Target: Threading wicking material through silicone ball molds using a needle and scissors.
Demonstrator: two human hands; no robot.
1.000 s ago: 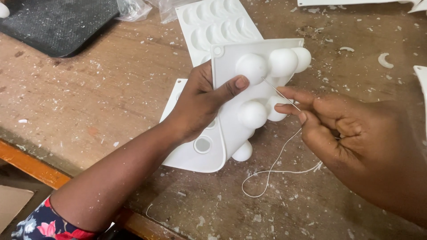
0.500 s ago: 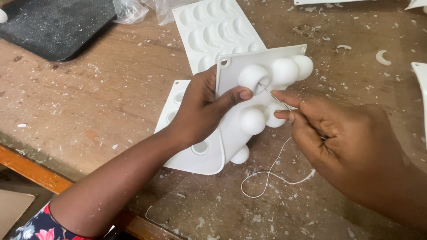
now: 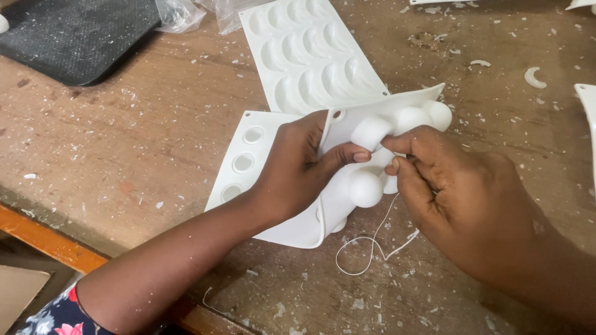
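White silicone sphere mould (image 3: pixel 338 133), folded back on itself and lifted at its far end off a wooden worktable (image 3: pixel 124 149), its long axis running from the near-left edge toward the far right. Rounded domes (image 3: pixel 366 188) bulge from the upturned underside; round openings (image 3: pixel 243 162) show on the flat part left of the fold. Left hand (image 3: pixel 298 167) grips the folded edge, thumb pressed across the sheet beside a dome, fingers curled behind it. Right hand (image 3: pixel 462 195) is closed in a pinch at the domes, thumb and forefinger together; whatever they hold is hidden, though a white thread (image 3: pixel 372 245) trails from beneath this hand and loops on the table just below the mould. Second white mould (image 3: pixel 310 56) with crescent-shaped cavities lies flat beyond, its near end tucked under the raised one. Dark textured mat (image 3: pixel 81 34) sits at the far left, crumpled clear plastic bags (image 3: pixel 186 12) beside it. White crescent piece (image 3: pixel 532 78) and scattered white crumbs lie to the far right. Orange table edge (image 3: pixel 43 236) runs along the near left.
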